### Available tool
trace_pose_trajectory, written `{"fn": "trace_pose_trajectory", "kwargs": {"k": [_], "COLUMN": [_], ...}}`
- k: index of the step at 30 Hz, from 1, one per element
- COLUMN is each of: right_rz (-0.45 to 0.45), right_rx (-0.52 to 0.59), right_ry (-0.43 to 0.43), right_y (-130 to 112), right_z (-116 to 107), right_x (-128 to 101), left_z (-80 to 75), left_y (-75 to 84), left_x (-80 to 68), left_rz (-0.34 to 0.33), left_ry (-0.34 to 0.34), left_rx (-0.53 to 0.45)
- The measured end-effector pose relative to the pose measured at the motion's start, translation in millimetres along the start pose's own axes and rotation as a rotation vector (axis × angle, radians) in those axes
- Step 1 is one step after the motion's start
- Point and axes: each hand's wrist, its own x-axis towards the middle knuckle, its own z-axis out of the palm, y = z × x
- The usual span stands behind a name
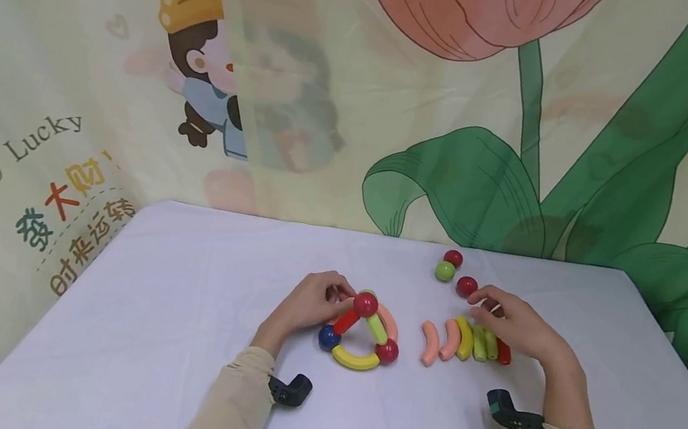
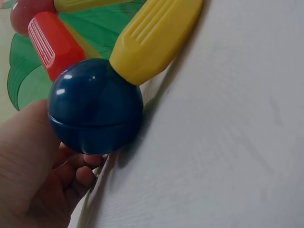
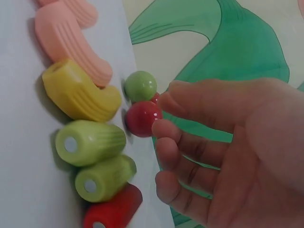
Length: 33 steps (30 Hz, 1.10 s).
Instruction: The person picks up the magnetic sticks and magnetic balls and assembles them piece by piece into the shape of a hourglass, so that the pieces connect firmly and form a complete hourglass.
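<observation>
While my left hand (image 1: 308, 303) rests on the desk (image 1: 165, 336) beside the built triangle (image 1: 361, 332), its fingers curl in against that toy's left side, up near the red ball (image 1: 365, 304) at the top. In the left wrist view the blue ball (image 2: 95, 105) at the triangle's lower left corner sits right against my palm and fingers (image 2: 71, 178), with the short red rod (image 2: 52, 42) and the curved yellow rod (image 2: 154, 38) running out of it. Whether my fingertips actually pinch a piece or only press against it I cannot tell; the grip there is closed in loosely, not spread.

My right hand (image 1: 517, 328) lies over the far end of a row of loose pieces. Its fingers are relaxed and slightly bent, the grip apart, holding nothing. The fingertips (image 3: 164, 128) reach to a loose red ball (image 3: 141, 118), touching it or just short of it. Just beyond that ball lies a green ball (image 3: 140, 85), and another red ball (image 1: 453, 257) behind it.

The row beneath my right palm runs, from the triangle's side outward: two curved pink rods (image 1: 440, 340), a curved yellow piece (image 3: 78, 95), two short green rods (image 3: 92, 142) and a short red piece (image 3: 114, 211). They lie side by side on the desk, touching or nearly so.
</observation>
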Motion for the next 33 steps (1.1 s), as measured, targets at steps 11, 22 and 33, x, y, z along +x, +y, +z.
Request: {"fn": "trace_pose_trajectory", "kwargs": {"k": [11,22,33], "right_rz": [0.134,0.166,0.193], "right_rx": [-0.013,0.024,0.017], "right_ry": [-0.059,-0.142,-0.19], "right_y": [21.0,30.6,34.8], "right_z": [-10.9,-13.8,-16.1], "right_x": [-8.3,-14.3,-18.1], "left_z": [-1.8,-1.4,-1.9], "left_y": [-0.6,-1.5,-1.7], "left_x": [0.0,1.6,0.7], "left_rz": [-0.02,-0.038,-0.061], "left_ry": [0.026,0.034,0.019], "left_rx": [-0.01,-0.012,-0.053]}}
